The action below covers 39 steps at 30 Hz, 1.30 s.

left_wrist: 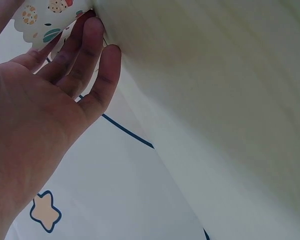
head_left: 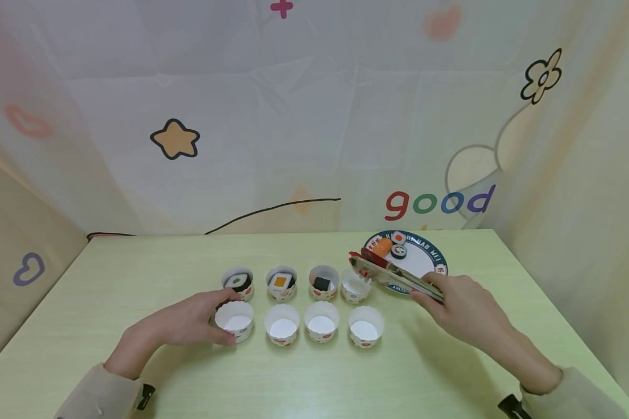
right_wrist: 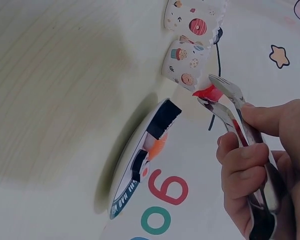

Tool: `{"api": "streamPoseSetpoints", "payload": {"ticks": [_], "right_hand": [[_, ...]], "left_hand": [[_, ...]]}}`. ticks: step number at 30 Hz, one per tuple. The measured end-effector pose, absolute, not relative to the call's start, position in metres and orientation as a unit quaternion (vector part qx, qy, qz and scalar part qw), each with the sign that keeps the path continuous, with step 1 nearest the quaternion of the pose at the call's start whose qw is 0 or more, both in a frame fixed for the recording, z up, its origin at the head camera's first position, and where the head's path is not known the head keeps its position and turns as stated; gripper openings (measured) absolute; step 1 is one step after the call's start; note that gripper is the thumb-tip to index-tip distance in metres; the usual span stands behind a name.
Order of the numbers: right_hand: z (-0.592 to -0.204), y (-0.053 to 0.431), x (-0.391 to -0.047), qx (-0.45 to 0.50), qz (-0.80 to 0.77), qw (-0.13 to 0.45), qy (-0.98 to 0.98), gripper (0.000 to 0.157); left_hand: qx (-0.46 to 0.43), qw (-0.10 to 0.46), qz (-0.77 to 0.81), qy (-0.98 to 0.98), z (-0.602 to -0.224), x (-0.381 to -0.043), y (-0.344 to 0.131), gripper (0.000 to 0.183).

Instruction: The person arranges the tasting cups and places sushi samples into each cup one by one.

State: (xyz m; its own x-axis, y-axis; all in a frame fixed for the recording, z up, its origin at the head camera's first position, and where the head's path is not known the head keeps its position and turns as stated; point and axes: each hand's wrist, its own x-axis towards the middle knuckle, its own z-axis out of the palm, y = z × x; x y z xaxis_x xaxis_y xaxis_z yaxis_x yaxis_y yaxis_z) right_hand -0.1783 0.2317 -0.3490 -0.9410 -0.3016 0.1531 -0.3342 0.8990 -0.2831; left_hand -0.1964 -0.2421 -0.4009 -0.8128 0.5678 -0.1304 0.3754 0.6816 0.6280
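Tongs (head_left: 418, 284): gripped in curled right hand (head_left: 466, 305), pinched red piece (right_wrist: 209, 93) near back-row cup (head_left: 355, 287). Curved left hand (head_left: 186, 319) round front-row cup (head_left: 236, 321), thumb and fingers apart.

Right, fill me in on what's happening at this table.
A person's right hand holds metal tongs that grip a red piece by the rim of the rightmost back cup. The left hand holds the leftmost front cup. The other three back cups each have a sushi-like piece inside, while the front four look empty. Three pieces are visible on the plate.
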Motion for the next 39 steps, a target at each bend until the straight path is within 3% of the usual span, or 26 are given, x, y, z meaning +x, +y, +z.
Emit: {"api": "streamPoseSetpoints", "payload": {"ticks": [39], "right_hand": [[-0.345,0.196,-0.173,0.188,0.170,0.024,-0.967,0.024]], "left_hand": [[0.265,0.156,0.302,0.902,-0.401,-0.195,-0.243,0.059]]}}
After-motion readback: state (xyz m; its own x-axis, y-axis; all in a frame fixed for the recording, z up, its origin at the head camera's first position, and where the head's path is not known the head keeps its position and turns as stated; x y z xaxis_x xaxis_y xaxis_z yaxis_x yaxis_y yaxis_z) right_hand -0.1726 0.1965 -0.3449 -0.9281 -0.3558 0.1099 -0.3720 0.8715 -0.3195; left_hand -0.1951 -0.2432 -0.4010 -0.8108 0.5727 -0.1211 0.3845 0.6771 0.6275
